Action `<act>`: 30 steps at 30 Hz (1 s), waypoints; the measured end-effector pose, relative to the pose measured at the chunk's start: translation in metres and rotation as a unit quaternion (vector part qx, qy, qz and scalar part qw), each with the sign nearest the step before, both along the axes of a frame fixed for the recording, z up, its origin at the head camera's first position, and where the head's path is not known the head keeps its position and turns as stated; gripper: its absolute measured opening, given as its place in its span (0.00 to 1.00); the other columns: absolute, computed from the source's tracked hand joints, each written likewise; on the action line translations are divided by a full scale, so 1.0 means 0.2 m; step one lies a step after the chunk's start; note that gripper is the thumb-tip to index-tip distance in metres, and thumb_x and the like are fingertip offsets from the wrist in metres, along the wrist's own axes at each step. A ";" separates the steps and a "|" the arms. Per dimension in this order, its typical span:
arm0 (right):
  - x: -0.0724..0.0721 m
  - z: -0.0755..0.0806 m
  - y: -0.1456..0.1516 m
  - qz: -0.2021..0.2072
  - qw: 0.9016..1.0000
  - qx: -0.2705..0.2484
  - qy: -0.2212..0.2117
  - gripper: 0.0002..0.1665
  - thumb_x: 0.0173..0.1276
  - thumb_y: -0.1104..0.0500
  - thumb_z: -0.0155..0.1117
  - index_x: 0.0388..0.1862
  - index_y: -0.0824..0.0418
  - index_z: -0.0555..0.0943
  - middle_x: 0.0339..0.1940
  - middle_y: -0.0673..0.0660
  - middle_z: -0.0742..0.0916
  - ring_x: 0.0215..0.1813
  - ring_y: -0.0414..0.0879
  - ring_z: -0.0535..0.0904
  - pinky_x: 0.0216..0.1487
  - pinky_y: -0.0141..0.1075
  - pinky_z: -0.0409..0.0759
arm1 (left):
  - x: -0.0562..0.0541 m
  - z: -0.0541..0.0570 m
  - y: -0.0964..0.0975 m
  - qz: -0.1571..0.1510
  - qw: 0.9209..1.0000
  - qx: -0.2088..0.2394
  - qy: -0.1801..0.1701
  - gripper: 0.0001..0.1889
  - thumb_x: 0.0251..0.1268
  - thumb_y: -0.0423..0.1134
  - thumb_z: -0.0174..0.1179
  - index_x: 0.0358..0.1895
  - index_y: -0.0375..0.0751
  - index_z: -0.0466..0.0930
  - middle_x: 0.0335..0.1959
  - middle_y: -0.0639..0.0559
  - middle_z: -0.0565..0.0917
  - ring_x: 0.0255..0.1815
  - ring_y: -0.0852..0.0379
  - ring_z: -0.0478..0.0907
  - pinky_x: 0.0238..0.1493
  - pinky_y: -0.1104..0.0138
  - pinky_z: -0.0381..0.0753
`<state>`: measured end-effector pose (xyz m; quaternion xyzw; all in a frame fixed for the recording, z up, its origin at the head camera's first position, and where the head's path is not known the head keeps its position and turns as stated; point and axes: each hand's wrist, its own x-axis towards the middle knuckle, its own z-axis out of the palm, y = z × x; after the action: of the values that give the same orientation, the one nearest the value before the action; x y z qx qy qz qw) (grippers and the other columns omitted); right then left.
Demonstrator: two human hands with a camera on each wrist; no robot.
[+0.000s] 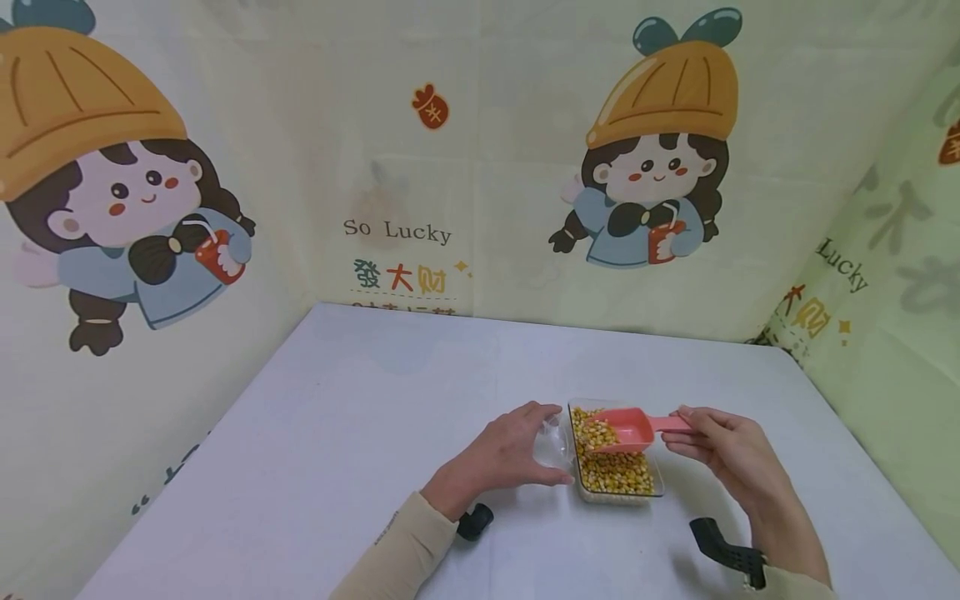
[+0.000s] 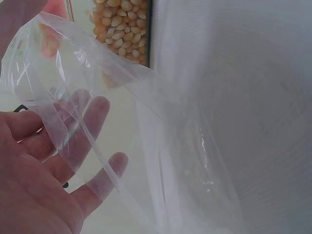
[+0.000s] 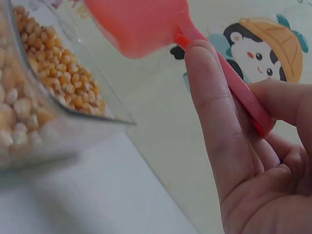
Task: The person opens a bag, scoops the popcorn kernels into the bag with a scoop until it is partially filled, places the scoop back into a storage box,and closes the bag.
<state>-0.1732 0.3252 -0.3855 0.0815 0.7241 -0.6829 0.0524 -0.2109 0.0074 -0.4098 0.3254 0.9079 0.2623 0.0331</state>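
Observation:
A clear rectangular container (image 1: 615, 499) holds yellow corn kernels (image 1: 619, 477) right of the table's middle. My right hand (image 1: 738, 454) grips the handle of a pink scoop (image 1: 636, 427) between thumb and fingers. The scoop, with kernels in its front part, is over the container in the head view. On the container's left side, my left hand (image 1: 495, 450) holds a clear plastic bag (image 1: 553, 443), thumb and fingers spread in a C shape around it. Through the bag's thin film (image 2: 185, 156) in the left wrist view, several fingers (image 2: 97, 117) show.
All this is on a white table (image 1: 337, 433). Behind it hangs a pale cloth (image 1: 517, 208) printed with cartoon figures and lettering, also along both sides. A black wrist mount (image 1: 723, 546) is by the right wrist, another dark piece (image 1: 476, 522) under the left.

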 end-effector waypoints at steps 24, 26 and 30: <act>0.00 0.08 -0.20 0.018 0.993 0.109 0.041 0.33 0.78 0.49 0.54 0.65 0.77 0.69 0.44 0.58 0.89 0.41 0.44 0.89 0.45 0.35 0.85 | 0.01 -0.02 0.01 -0.013 1.000 0.018 0.017 0.45 0.51 0.64 0.71 0.70 0.47 0.67 0.60 0.56 0.78 0.56 0.59 0.78 0.57 0.64 0.80; 0.00 0.08 -0.21 0.016 0.992 0.116 0.040 0.33 0.77 0.48 0.54 0.64 0.76 0.70 0.44 0.58 0.90 0.41 0.44 0.90 0.45 0.34 0.85 | 0.01 -0.02 0.01 -0.014 1.000 0.019 0.017 0.45 0.51 0.64 0.71 0.70 0.47 0.67 0.59 0.56 0.78 0.56 0.59 0.78 0.56 0.64 0.80; 0.01 0.10 -0.21 0.016 0.989 0.136 0.053 0.33 0.76 0.47 0.56 0.62 0.75 0.73 0.43 0.58 0.90 0.40 0.44 0.90 0.44 0.34 0.86 | 0.01 -0.02 0.01 -0.014 1.000 0.019 0.015 0.45 0.51 0.64 0.71 0.70 0.47 0.67 0.58 0.56 0.78 0.56 0.59 0.78 0.56 0.64 0.79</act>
<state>-0.1703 0.2828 -0.3663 0.0405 0.8130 -0.5806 0.0135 -0.2093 0.0099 -0.4133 0.3422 0.8987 0.2739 0.0174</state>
